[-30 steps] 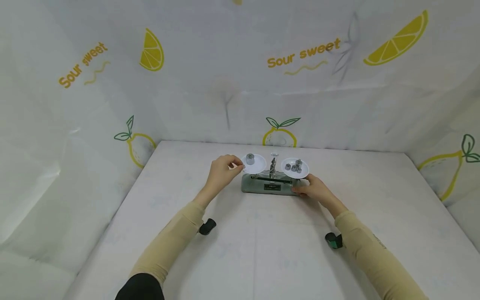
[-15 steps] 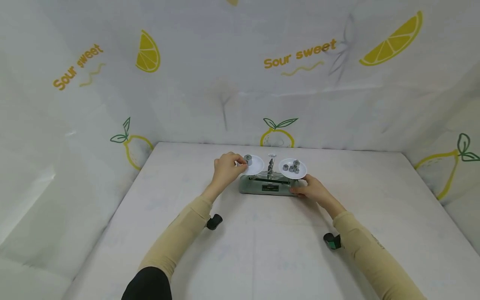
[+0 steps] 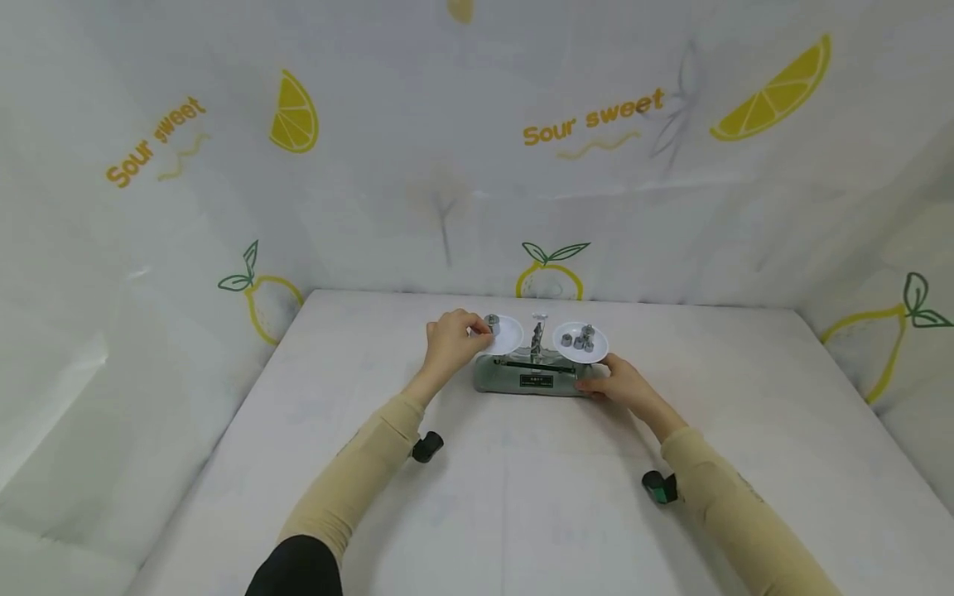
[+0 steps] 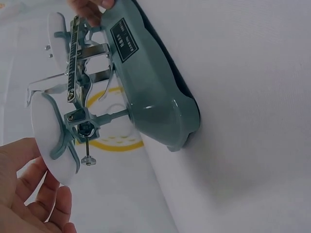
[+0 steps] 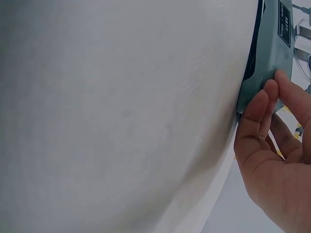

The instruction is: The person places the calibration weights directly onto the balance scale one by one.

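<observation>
A green balance scale (image 3: 498, 378) stands toward the back of the table, carrying two white pans. On the left pan (image 3: 510, 334) sits a metal weight (image 3: 493, 320); several smaller metal weights (image 3: 579, 342) are on the right pan (image 3: 580, 358). My left hand (image 3: 450, 341) reaches over the left pan's edge, thumb and forefinger pinching at the side of the weight. In the left wrist view, the pan hides those fingertips, and the other fingers curl below its rim. My right hand (image 5: 277, 155) grips the right end of the scale's base between thumb and fingers.
The table (image 3: 477, 497) has a white cover. Behind it and at both sides hangs a white sheet (image 3: 373, 207) printed with lemons and lettering. Each wrist carries a dark camera, and the left camera (image 3: 427, 447) hangs just above the table.
My left hand has moved a little right, from the left pan's rim to over the pan beside the weight. My right hand keeps its grip on the base. The head view has shifted slightly.
</observation>
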A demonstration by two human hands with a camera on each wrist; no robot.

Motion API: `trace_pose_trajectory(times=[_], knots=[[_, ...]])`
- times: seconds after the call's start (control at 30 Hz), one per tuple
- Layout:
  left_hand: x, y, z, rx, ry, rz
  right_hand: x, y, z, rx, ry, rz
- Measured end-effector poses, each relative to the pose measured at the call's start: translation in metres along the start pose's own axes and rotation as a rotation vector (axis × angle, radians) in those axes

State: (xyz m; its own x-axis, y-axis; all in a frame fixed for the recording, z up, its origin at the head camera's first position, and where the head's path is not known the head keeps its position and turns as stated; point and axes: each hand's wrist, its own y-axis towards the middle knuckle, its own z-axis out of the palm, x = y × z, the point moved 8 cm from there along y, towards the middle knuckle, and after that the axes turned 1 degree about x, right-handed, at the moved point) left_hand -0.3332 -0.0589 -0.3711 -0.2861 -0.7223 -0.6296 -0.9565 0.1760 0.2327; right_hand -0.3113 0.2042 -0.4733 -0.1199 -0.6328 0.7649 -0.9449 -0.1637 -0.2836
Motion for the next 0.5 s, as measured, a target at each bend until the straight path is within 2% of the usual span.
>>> trace_pose_trajectory(times=[0.3,0.5], knots=[[-0.004,0.004,-0.003,-0.041,-0.005,0.040,0.002,0.000,-0.010,-0.030,-0.045,-0.012],[0.004,0.005,-0.013,-0.050,0.016,0.040,0.008,0.001,-0.014,-0.028,-0.062,-0.023]])
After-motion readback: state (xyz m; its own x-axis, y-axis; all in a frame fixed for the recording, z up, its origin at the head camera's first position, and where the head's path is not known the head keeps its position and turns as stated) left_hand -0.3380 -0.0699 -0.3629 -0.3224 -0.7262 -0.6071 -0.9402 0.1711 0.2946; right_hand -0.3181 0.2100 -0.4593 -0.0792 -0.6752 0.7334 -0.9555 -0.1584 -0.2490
